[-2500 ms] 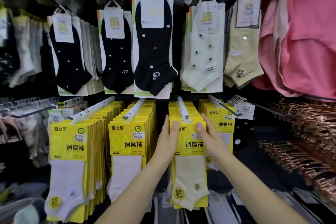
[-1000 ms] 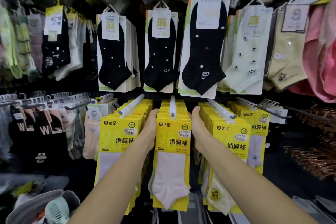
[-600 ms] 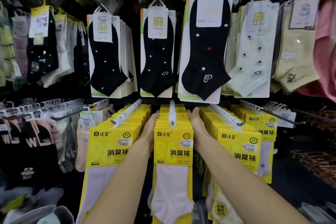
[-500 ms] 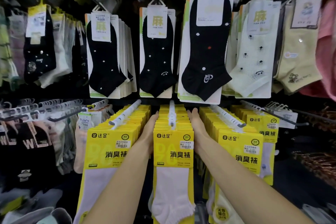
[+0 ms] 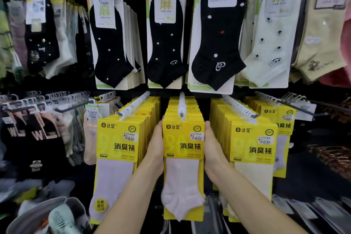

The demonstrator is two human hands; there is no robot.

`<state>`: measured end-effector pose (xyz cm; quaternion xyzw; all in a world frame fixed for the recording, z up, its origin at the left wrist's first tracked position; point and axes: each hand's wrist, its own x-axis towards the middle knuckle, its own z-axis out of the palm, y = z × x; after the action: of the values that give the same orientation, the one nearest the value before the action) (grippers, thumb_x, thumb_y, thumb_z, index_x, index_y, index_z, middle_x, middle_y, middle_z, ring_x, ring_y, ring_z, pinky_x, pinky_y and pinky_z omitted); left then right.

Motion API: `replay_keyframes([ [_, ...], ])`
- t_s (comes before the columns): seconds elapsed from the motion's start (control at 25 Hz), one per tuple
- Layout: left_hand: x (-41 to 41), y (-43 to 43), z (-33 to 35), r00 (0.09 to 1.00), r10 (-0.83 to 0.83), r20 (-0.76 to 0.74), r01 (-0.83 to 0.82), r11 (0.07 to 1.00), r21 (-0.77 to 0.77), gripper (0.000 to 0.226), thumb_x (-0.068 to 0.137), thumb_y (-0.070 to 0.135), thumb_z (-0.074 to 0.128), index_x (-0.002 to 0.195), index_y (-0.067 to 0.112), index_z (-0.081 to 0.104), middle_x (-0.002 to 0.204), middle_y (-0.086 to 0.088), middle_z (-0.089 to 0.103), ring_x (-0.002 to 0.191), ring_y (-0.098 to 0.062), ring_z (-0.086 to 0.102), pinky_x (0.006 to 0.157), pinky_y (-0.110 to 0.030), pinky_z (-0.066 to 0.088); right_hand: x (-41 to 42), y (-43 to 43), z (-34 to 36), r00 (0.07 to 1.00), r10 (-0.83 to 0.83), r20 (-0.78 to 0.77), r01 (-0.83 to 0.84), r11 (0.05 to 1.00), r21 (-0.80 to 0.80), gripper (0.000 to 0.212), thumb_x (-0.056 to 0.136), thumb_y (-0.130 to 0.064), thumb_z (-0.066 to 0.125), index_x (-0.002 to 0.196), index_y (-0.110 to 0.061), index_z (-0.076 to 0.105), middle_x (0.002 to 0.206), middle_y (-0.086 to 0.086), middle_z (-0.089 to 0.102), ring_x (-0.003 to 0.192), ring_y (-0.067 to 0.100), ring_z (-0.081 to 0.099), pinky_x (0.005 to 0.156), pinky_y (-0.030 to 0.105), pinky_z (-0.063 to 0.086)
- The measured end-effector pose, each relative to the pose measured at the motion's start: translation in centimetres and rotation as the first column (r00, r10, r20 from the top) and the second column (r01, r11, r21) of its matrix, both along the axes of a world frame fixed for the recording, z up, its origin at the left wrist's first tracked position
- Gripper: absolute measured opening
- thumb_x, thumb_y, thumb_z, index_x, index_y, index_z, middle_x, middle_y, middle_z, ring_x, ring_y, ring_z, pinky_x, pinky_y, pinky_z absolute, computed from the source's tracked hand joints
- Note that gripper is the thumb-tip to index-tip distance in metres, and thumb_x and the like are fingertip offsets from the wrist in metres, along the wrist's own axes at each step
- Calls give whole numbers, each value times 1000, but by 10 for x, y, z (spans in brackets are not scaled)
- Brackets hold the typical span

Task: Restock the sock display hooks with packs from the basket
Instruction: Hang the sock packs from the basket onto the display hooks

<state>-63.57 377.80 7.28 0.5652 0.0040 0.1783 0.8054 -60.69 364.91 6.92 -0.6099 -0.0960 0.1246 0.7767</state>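
the wall of socks fills the view: an upper row of black socks on cards, and below it a row of full stacks of yellow packs. a grey basket sits at lower left, its contents too blurred to name.

the middle stack hangs on a white hook, between the left stack and the right stack, near both but apart from them. the left hand lies flat along the middle stack's left edge and the right hand along its right edge. the fingers are straight and reach back and the palms press inward; neither hand curls round a pack.

judged from this, the packs are being squared up and seated on the hook.

each pack looks light: a stiff card top with a soft sock hanging below. the card is the place to hold, by its side edges near the top, just under the hang hole. the sock end would likely flop, and the glossy card may slip under a loose touch. pressed together, the packs should slide as one block, though a tilted push could snag the holes on the hook's tip.
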Motion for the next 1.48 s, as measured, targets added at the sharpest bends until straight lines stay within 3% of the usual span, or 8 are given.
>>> replay_keyframes([
  [0.24, -15, -7, -15, 993, 106, -42, -106, 994, -2, 49, 97, 49, 32, 91, 25, 75, 92, 1, 75, 86, -14, 71, 71, -30, 54, -24, 0, -13, 998, -40, 43, 40, 999, 9, 57, 95, -59, 21, 69, -52, 71, 71, -23, 71, 65, -8, 66, 58, 15, 46],
  [0.4, -26, -15, -27, 987, 75, -145, -81, 996, -34, 58, 95, 53, 30, 75, 25, 76, 83, 0, 75, 82, -16, 69, 75, -29, 54, -37, 4, -29, 996, -77, 51, 79, 996, -33, 49, 95, -59, 25, 124, -36, 58, 110, -9, 68, 99, 5, 62, 80, 25, 48],
  [0.52, -43, -18, -19, 982, 120, -144, -121, 993, -4, 47, 98, 49, 27, 97, 27, 69, 95, 5, 71, 88, -9, 64, 75, -26, 49, -46, -4, -24, 988, -105, 110, 112, 992, -65, 44, 96, -57, 24, 134, -46, 43, 130, -11, 56, 121, 11, 50, 105, 36, 38],
  [0.8, -121, -5, -13, 993, 98, 65, -111, 968, 227, 26, 99, 36, 29, 112, 35, 52, 109, 29, 58, 100, 18, 52, 83, -5, 40, -100, -20, -27, 860, -201, 470, 210, 977, 34, 38, 97, -13, 46, 127, -38, 48, 130, -23, 50, 118, -16, 45, 87, 0, 39],
  [1.08, -114, 76, 1, 780, 555, 290, -607, 783, 135, 26, 99, 23, 40, 114, 20, 61, 105, 15, 63, 102, 1, 58, 86, -14, 42, -110, 60, -8, 949, 115, 295, -34, 963, -267, 60, 97, -22, 47, 150, -17, 19, 155, -3, 24, 142, 13, 24, 109, 26, 25],
  [1.2, -86, 106, -2, 902, 429, 39, -431, 900, 67, 27, 96, 32, 41, 106, 19, 62, 94, -6, 65, 91, -28, 57, 84, -40, 44, -95, 87, -4, 972, 113, 206, -36, 939, -343, 69, 96, -33, 48, 151, -18, 10, 156, -2, 20, 143, 20, 21, 114, 35, 24],
  [1.36, -72, 108, -10, 967, 250, 46, -253, 964, 79, 46, 91, 20, 42, 59, 34, 73, 59, 8, 69, 55, -11, 65, 52, -20, 52, -89, 116, -12, 980, 98, 175, -49, 962, -268, 58, 92, -29, 55, 144, -22, 30, 140, 0, 48, 127, 19, 45, 109, 38, 36],
  [1.48, -71, 113, -10, 975, 217, 44, -221, 971, 94, 40, 88, 19, 42, 65, 29, 75, 66, 3, 72, 59, -13, 67, 54, -23, 55, -87, 118, -15, 982, 100, 159, -63, 972, -225, 59, 87, -36, 57, 140, -27, 35, 135, -5, 52, 123, 15, 48, 105, 35, 38],
])
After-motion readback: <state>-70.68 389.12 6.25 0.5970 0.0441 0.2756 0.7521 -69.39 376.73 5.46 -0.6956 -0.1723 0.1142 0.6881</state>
